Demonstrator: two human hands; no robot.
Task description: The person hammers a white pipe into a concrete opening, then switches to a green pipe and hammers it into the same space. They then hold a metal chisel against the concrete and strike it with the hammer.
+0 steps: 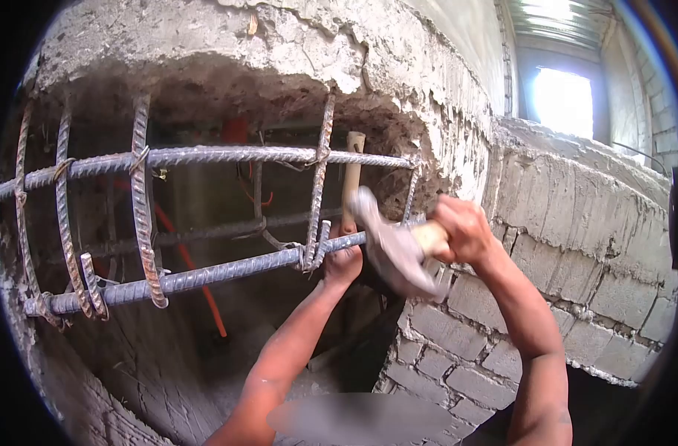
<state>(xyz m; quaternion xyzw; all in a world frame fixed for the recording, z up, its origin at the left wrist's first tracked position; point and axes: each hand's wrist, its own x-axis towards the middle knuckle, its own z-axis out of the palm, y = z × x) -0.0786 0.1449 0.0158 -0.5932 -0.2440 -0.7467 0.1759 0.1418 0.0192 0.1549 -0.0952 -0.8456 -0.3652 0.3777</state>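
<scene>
My right hand (461,229) is closed round the pale handle of a hammer (394,249). Its metal head is smeared by motion and lies just right of the lower horizontal rebar. My left hand (344,262) reaches up behind that lower rebar (227,273), its fingers partly hidden. They close on the lower part of an upright pale rod (352,171), which looks like a wooden handle; its lower end is out of sight. The rod passes behind the upper horizontal rebar (235,154). A vertical rebar tie (324,156) stands just left of the rod.
Broken concrete (205,41) overhangs the rebar cage. Several more bent ties (140,193) cross the bars on the left, with short ends sticking out. A block wall (547,297) rises at the right. An orange-red rod (198,275) slants through the dark cavity behind.
</scene>
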